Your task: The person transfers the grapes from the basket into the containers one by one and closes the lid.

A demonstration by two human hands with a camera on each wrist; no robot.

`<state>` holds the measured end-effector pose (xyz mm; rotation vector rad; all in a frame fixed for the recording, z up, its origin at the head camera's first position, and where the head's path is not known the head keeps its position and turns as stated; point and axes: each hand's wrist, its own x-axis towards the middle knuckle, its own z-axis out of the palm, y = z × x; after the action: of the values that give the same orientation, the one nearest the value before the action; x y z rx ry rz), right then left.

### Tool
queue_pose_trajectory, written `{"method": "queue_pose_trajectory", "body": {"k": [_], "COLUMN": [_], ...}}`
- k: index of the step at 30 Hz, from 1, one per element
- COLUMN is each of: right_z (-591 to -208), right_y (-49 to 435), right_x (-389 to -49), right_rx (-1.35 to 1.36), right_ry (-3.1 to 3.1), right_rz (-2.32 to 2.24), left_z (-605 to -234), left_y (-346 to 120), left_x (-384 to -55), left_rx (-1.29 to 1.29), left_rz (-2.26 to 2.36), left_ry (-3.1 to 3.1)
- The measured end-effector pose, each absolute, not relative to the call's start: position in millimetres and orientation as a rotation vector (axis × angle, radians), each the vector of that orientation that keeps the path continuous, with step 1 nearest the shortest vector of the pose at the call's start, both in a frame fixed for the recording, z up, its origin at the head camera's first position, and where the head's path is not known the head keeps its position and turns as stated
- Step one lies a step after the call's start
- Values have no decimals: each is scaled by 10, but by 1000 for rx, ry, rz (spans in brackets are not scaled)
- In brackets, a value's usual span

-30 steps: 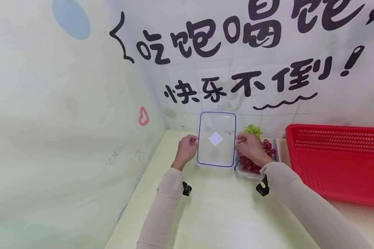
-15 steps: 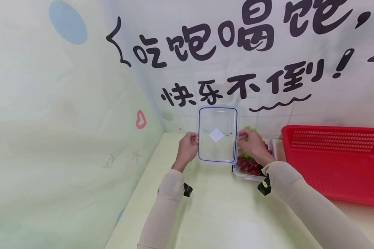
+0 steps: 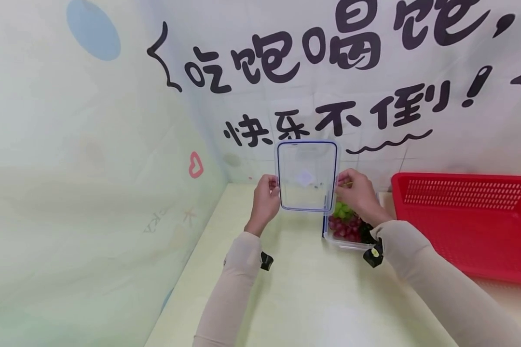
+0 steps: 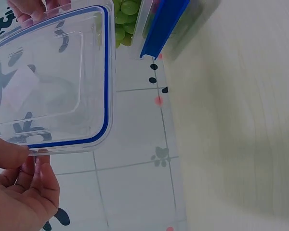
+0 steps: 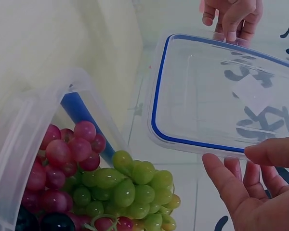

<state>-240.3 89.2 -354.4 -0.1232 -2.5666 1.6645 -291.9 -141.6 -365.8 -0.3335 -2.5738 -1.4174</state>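
Observation:
Both hands hold a clear plastic lid (image 3: 308, 193) with a blue seal ring, raised above the table. My left hand (image 3: 266, 200) pinches its left edge, thumb on one face and fingers behind, as the left wrist view shows. At the opposite edge my right hand (image 3: 358, 193) pinches the lid the same way. Below and beside the right hand stands a clear food container (image 3: 347, 245) filled with red grapes (image 5: 62, 154), green grapes (image 5: 135, 187) and dark grapes (image 5: 58, 221). The right forearm and hand hide part of it in the head view.
A large red plastic basket (image 3: 473, 231) stands on the right of the pale table (image 3: 304, 289). Behind the table is a tiled wall covering (image 3: 260, 96) with black lettering. Another wall (image 3: 113, 193) runs along the table's left side.
Both hands have raised the lid and shifted it slightly right, exposing more of the grapes below it. The head view has turned a little, while the container and basket stay in place.

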Motion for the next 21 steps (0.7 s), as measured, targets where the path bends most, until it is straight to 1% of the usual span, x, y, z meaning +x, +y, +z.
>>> {"method": "queue_pose_trajectory", "body": {"k": [10,21], "right_z": [-3478,-3402], "right_y": [1001,1178], "right_x": [-2387,-2350], "right_rx": [-154,-127], "right_ry": [-2541,-2433], "right_rz": [1554,1504], "left_z": [-3622,-3619], "left_y": [-1309,-1155], "left_x": [-2912,-2931], "left_rx": [-383,-520], "left_rz": [-1449,-1430], "left_ry": [-2537,-2425]}}
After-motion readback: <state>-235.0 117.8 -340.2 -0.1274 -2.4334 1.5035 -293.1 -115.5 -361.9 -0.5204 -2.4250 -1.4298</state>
